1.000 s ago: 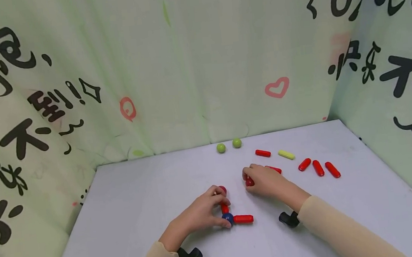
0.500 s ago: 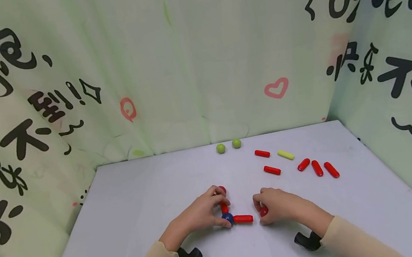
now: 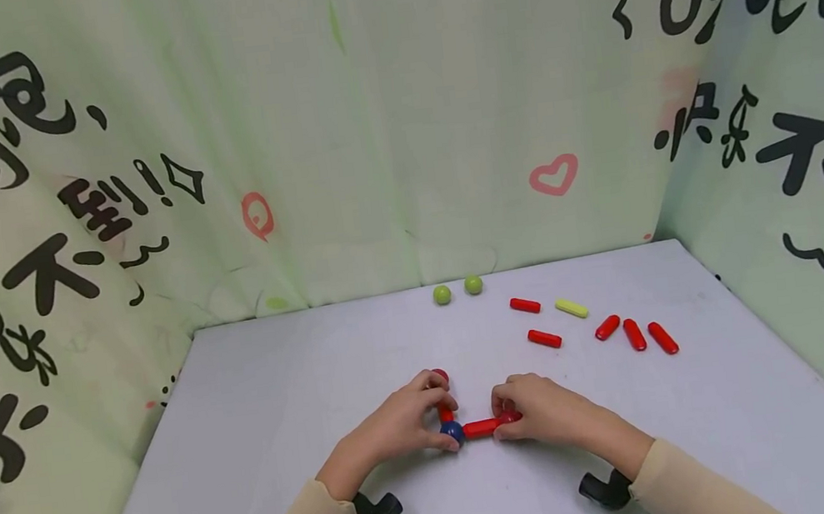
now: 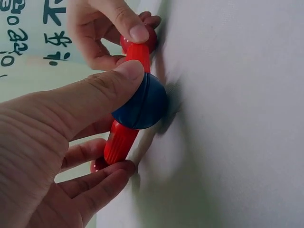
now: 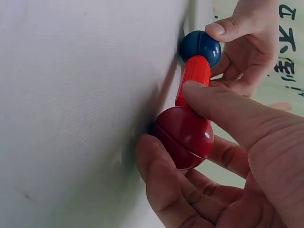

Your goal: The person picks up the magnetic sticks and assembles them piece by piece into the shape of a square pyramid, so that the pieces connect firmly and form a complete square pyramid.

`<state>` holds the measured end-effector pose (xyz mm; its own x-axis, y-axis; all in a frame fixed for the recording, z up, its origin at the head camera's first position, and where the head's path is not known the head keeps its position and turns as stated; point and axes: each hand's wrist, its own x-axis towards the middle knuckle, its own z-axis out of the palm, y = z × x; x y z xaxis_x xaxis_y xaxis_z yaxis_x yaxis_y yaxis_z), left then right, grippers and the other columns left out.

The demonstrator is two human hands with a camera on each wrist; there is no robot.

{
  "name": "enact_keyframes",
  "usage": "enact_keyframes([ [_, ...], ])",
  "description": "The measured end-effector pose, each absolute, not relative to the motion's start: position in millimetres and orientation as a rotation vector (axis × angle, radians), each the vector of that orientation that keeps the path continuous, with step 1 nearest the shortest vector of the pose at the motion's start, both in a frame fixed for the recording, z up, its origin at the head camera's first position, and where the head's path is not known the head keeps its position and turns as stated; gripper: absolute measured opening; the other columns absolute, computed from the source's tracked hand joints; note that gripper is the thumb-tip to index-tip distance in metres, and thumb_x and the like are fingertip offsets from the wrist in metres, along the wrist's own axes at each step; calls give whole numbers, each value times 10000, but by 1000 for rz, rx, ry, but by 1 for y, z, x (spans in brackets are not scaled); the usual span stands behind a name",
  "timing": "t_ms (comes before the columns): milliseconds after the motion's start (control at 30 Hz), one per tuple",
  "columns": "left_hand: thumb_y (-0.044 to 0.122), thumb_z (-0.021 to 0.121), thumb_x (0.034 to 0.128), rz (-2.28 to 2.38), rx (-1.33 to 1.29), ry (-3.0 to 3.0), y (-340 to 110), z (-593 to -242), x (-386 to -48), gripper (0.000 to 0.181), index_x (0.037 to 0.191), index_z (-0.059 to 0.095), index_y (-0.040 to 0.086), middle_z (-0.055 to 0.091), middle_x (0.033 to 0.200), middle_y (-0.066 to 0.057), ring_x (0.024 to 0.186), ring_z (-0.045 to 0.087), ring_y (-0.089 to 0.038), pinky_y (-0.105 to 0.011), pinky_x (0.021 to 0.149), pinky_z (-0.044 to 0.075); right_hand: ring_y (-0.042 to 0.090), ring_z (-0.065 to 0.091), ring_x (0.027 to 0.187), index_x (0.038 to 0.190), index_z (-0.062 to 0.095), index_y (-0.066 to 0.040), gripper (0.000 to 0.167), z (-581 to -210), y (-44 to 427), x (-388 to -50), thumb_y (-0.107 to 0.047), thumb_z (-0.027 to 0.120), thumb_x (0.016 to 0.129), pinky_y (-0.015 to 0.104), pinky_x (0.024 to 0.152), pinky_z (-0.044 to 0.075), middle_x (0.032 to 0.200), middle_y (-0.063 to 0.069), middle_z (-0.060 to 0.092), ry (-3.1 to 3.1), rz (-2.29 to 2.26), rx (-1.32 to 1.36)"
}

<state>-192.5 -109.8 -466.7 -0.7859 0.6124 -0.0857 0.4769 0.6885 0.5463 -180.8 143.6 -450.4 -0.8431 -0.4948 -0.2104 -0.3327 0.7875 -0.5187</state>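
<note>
My left hand (image 3: 398, 424) grips a joined toy piece, with its thumb on the blue ball (image 4: 142, 102) and its fingertips round the far part. One red rod (image 4: 121, 142) runs from that ball toward a red ball (image 3: 440, 375) half covered by the fingers. A second red rod (image 3: 480, 428) points right from the blue ball. My right hand (image 3: 552, 410) holds another red ball (image 5: 185, 137) against the free end of this second rod; its thumb lies on the rod in the right wrist view. Whether ball and rod are fully joined I cannot tell.
Two green balls (image 3: 473, 285) lie at the table's back edge. Several loose red rods (image 3: 545, 338) and one yellow rod (image 3: 571, 308) are spread beyond the right hand. A printed curtain (image 3: 398, 124) stands behind the white table (image 3: 281, 371) and along both sides.
My right hand has carried the red ball toward me, then left to the end of the right-pointing rod. My left hand keeps its hold, with the piece shifted only slightly.
</note>
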Motion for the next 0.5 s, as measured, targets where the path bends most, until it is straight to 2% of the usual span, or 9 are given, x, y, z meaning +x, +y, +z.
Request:
enact_keyframes([
  [200, 325, 874, 843, 693, 892, 2639, -110, -462, -193, 332, 1126, 727, 231, 546, 1313, 59, 1171, 578, -124, -316, 1028, 515, 128, 546, 819, 986, 697, -202, 214, -451, 148, -186, -360, 806, 893, 299, 696, 500, 874, -54, 599, 2656, -705, -590],
  [300, 239, 830, 889, 646, 933, 2649, -110, -461, -194, 255, 1128, 742, 237, 585, 1300, 62, 1173, 595, -128, -311, 1026, 518, 131, 581, 865, 1023, 708, -211, 213, -451, 153, -194, -381, 777, 915, 338, 761, 554, 975, -30, 636, 2764, -662, -517],
  [367, 173, 799, 911, 613, 977, 2665, -111, -461, -194, 234, 1133, 745, 220, 623, 1280, 67, 1181, 607, -132, -312, 1039, 514, 173, 611, 921, 1065, 718, -190, 236, -451, 158, -201, -359, 781, 913, 382, 794, 585, 1071, 23, 651, 2873, -604, -493],
  [500, 41, 734, 936, 569, 1055, 2725, -114, -460, -196, 242, 1143, 744, 168, 688, 1275, 57, 1200, 622, -156, -334, 1066, 495, 342, 597, 1152, 1228, 703, -122, 377, -453, 169, -212, -298, 793, 908, 501, 854, 602, 1316, 154, 610, 3040, -481, -443],
])
